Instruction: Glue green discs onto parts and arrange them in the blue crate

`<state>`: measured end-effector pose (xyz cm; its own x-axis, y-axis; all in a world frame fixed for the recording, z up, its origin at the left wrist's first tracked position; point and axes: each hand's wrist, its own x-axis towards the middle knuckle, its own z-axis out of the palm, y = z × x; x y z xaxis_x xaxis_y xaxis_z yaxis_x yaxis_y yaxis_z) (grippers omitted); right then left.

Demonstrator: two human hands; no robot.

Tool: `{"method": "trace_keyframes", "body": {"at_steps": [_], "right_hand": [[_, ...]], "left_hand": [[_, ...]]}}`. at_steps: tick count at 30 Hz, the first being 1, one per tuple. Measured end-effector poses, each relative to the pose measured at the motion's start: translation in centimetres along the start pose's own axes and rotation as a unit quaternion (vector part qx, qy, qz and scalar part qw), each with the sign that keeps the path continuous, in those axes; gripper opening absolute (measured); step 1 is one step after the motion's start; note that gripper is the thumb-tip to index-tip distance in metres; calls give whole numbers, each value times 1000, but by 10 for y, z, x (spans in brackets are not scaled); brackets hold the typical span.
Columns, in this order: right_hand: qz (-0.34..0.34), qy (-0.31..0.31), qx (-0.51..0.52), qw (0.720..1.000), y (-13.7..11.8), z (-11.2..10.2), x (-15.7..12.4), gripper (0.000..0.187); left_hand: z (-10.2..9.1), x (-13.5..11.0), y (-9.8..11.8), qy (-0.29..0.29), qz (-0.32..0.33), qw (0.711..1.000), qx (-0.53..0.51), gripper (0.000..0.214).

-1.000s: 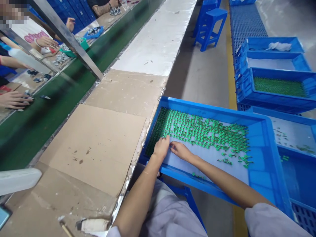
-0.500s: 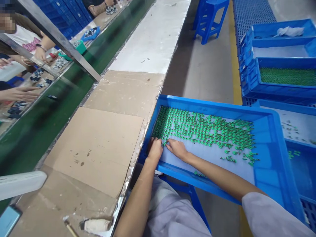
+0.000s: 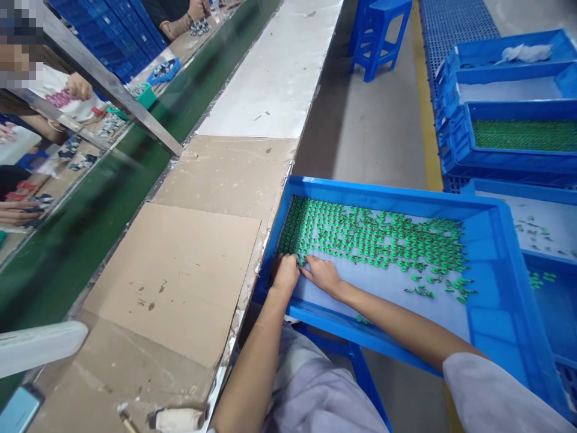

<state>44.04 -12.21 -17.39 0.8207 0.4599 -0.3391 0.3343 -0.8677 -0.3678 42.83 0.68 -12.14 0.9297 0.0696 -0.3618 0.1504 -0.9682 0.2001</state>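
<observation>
Many small green parts (image 3: pixel 356 231), each with a thin dark piece sticking out, lie in rows on a white sheet (image 3: pixel 360 282) inside a blue plastic tray (image 3: pixel 396 197). At the tray's near left corner, my left hand (image 3: pixel 285 273) is closed, its fingers curled down at the edge of the rows; what they grip is hidden. Close beside it, my right hand (image 3: pixel 323 275) has its thumb and fingers bent together around a small green part at the row's end. Looser green parts are scattered toward the tray's right side.
Left of the tray runs a cardboard-covered bench (image 3: pixel 180 270), then a green conveyor belt (image 3: pixel 135 162). Co-workers' hands (image 3: pixel 20 211) handle small dark parts across the belt. Blue trays (image 3: pixel 518 108) are stacked at right. A blue stool (image 3: pixel 381 36) stands beyond.
My hands stay at the same corner of the tray, with only slight finger movement. The view has shifted slightly. Across the belt, a co-worker's hand has lifted.
</observation>
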Motion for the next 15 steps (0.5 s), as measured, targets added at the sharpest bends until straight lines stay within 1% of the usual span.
{"method": "trace_keyframes", "body": {"at_steps": [8, 11, 15], "right_hand": [[22, 10, -4, 1000, 1, 3, 7, 39], [28, 4, -8, 1000, -1, 1, 11, 44], [38, -4, -16, 999, -3, -2, 15, 53]], "left_hand": [[0, 2, -2, 7, -36, 999, -37, 19], [-1, 3, -2, 7, -47, 997, -59, 17], [-10, -3, 0, 28, -67, 993, -92, 18]]}}
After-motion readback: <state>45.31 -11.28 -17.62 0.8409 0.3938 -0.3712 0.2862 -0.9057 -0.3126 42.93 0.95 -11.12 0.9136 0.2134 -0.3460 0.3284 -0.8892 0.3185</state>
